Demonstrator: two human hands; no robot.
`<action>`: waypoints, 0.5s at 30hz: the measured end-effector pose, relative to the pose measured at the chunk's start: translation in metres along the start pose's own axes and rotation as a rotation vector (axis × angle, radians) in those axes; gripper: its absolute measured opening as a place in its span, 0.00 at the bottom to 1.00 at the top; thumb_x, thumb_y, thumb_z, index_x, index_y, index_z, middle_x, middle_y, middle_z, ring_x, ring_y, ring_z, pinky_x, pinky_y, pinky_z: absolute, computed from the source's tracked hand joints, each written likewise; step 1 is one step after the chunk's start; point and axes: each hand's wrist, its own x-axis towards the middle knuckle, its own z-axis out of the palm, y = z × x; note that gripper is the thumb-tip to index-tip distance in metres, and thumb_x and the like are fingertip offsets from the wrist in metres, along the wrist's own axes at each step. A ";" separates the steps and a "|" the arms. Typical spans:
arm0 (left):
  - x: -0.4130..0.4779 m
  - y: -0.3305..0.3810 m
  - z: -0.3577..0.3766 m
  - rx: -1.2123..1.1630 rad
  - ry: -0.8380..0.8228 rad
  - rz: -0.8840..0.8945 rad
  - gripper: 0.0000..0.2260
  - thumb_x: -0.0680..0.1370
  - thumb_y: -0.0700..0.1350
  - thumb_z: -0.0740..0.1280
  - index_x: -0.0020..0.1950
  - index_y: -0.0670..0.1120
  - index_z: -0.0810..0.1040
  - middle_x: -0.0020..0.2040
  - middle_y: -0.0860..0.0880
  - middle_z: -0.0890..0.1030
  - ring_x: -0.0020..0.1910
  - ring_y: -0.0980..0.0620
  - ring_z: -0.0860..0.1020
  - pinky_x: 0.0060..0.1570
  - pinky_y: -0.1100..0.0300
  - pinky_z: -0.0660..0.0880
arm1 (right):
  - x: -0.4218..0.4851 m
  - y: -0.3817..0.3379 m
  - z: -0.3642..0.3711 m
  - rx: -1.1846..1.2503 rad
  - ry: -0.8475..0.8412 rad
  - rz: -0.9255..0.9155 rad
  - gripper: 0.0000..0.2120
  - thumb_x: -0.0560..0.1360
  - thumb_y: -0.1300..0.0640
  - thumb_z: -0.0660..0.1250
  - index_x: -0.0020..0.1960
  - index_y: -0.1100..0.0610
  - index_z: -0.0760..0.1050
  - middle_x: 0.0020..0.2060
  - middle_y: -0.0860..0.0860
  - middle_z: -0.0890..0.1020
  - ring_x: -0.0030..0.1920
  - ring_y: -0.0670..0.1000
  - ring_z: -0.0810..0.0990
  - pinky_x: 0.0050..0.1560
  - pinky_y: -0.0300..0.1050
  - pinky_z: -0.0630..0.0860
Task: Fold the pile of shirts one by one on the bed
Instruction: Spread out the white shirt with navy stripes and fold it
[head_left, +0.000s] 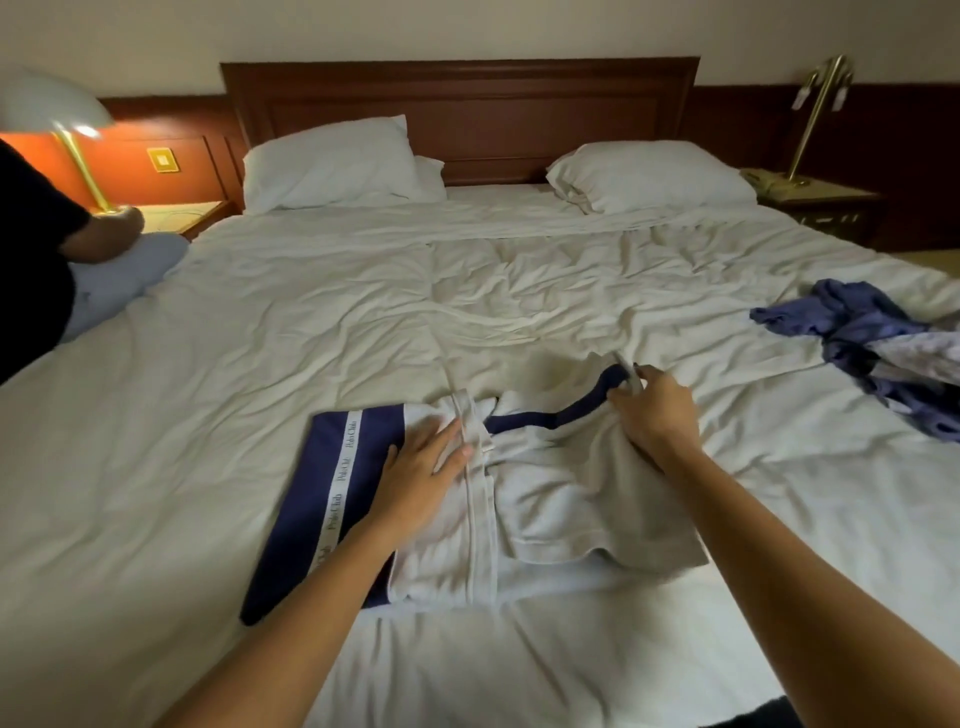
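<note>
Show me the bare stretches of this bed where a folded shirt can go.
Free: the rumpled white sheet between the white-and-navy shirt and the two white pillows; also the sheet left of the shirt, up to the seated person in black. Crowded: the right edge, where the crumpled blue clothes pile lies.

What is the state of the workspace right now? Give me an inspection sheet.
Surface: bed, white sheet, wrinkled.
Job's things: white-and-navy shirt lies rumpled in front; blue pile at the right.
Clutter: nothing seen.
Hands: left hand flat on the shirt; right hand grips its navy edge, fingers curled.
Cables: nothing seen.
Surroundings: headboard, left pillow, right pillow, left lamp, right lamp, person seated at the left.
</note>
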 end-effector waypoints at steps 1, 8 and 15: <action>-0.003 -0.001 -0.009 -0.161 0.050 -0.035 0.23 0.83 0.62 0.54 0.77 0.60 0.63 0.80 0.56 0.59 0.80 0.55 0.55 0.79 0.50 0.47 | -0.007 -0.022 0.001 -0.054 0.012 -0.064 0.17 0.76 0.53 0.64 0.64 0.53 0.76 0.48 0.57 0.81 0.49 0.61 0.79 0.43 0.47 0.69; -0.030 -0.030 -0.093 -1.263 0.129 -0.413 0.32 0.80 0.68 0.51 0.72 0.46 0.73 0.65 0.44 0.78 0.60 0.42 0.78 0.59 0.47 0.74 | -0.108 -0.195 0.069 -0.174 -0.484 -0.596 0.23 0.78 0.50 0.66 0.72 0.50 0.70 0.63 0.54 0.77 0.61 0.58 0.78 0.51 0.44 0.74; -0.083 -0.073 -0.127 -1.239 0.120 -0.288 0.31 0.68 0.63 0.76 0.66 0.51 0.79 0.62 0.53 0.80 0.66 0.50 0.77 0.58 0.57 0.76 | -0.127 -0.185 0.104 -0.284 -0.719 -0.574 0.28 0.81 0.36 0.55 0.78 0.46 0.62 0.76 0.51 0.65 0.74 0.55 0.65 0.71 0.48 0.61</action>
